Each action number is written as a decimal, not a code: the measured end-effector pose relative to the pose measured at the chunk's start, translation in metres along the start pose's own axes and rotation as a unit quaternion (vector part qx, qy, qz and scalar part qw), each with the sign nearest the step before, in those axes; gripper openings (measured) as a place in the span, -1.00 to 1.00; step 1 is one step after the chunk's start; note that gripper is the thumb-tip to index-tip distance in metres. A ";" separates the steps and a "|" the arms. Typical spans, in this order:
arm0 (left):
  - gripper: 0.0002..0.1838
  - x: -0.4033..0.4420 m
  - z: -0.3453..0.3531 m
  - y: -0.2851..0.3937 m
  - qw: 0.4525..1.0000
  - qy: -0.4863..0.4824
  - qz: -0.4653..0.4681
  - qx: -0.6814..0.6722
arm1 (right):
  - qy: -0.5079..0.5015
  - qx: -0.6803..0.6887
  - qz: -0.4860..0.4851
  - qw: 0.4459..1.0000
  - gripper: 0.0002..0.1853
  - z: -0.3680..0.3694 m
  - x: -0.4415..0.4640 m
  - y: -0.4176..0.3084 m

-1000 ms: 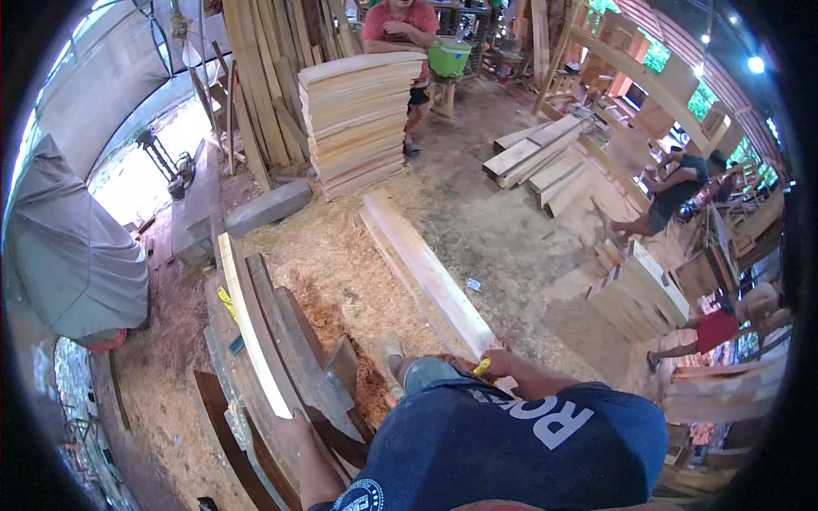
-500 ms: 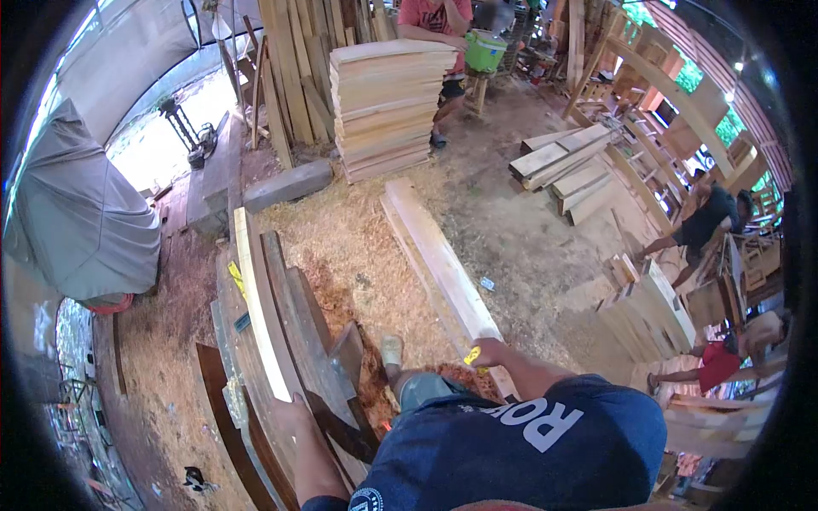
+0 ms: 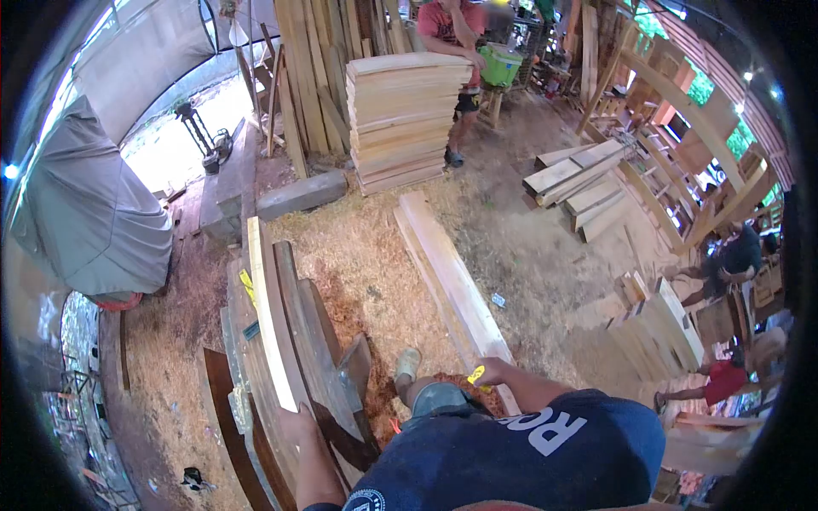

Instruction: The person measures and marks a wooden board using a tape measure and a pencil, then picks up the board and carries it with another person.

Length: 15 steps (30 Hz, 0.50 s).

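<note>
My left hand [image 3: 296, 423] is closed on the near end of a pale narrow plank [image 3: 271, 328], which stands on edge along a workbench of dark timbers [image 3: 294, 341]. In my right hand [image 3: 501, 373] is a small yellow object with dark marks [image 3: 477, 375]; its kind is not clear. That hand is beside the near end of a long pale board [image 3: 456, 281] lying to the right. Left of the narrow plank, a yellow item [image 3: 247, 284] and a small dark green block [image 3: 250, 330] rest on the bench.
A tall stack of boards [image 3: 405, 123] stands ahead, with a person in a red shirt [image 3: 439, 30] behind it. A grey cover [image 3: 106, 204] drapes something at left. Cut timbers [image 3: 588, 183] lie at right, near other people. Sawdust [image 3: 366, 272] covers the floor.
The view has turned slightly left and up, so the surroundings appear shifted right and down. My left hand stays on the narrow plank, and my right hand still holds the yellow object.
</note>
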<state>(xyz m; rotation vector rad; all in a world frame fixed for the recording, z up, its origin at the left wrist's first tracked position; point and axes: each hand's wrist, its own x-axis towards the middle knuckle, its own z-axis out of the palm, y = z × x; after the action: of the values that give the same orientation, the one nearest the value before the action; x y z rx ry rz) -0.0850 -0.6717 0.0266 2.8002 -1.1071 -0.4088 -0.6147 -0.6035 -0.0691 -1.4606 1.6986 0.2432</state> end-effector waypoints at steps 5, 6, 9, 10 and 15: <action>-0.39 0.007 0.012 -0.008 1.000 0.013 0.003 0.008 | 0.023 -0.044 0.017 0.999 -0.18 0.009 -0.002 0.032; -0.39 0.008 0.011 -0.008 1.000 0.007 -0.004 0.023 | 0.017 -0.031 0.026 0.999 -0.16 0.006 -0.005 0.035; -0.40 0.011 0.011 -0.008 1.000 -0.003 -0.017 0.007 | 0.032 -0.002 0.047 0.998 -0.10 0.000 -0.006 0.033; -0.40 0.010 0.011 -0.009 1.000 -0.005 -0.023 -0.008 | 0.046 -0.019 0.045 0.998 -0.11 -0.002 -0.008 0.031; -0.42 0.005 -0.001 -0.005 0.999 -0.014 -0.037 -0.027 | 0.061 0.022 0.032 0.997 -0.21 -0.016 -0.010 0.011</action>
<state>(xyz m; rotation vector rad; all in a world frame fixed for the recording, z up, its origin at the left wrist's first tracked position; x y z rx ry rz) -0.0778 -0.6717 0.0254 2.8030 -0.9846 -0.4798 -0.6324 -0.6033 -0.0566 -1.4144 1.8384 0.1528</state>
